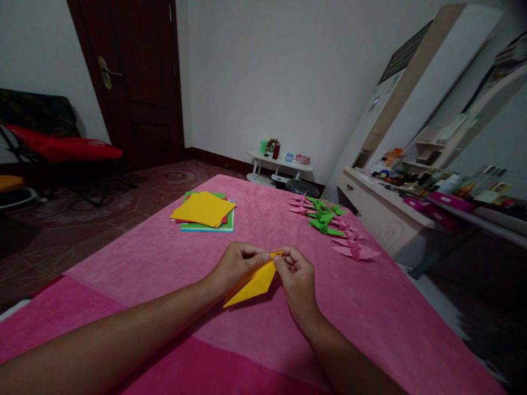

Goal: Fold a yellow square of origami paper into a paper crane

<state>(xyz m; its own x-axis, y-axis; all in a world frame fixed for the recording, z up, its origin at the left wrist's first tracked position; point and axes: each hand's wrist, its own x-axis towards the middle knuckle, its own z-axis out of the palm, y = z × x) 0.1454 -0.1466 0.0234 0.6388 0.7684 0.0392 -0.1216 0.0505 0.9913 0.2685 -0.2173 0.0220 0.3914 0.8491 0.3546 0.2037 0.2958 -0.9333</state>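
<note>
A folded yellow paper piece [254,284], long and pointed, is held just above the pink table cloth [173,258]. My left hand [236,264] pinches its upper tip from the left, fingers closed. My right hand [297,278] pinches the same tip from the right, fingers curled. The two hands meet at the paper's top point. A stack of square coloured sheets [205,211], yellow on top, lies further back to the left. A row of folded pink and green paper cranes [331,224] lies at the back right.
Right of the table stands a cluttered dresser [387,214] with a mirror. A small white shelf [280,163] is by the far wall. A dark door [135,82] and a chair with a red cushion [61,148] are at the left.
</note>
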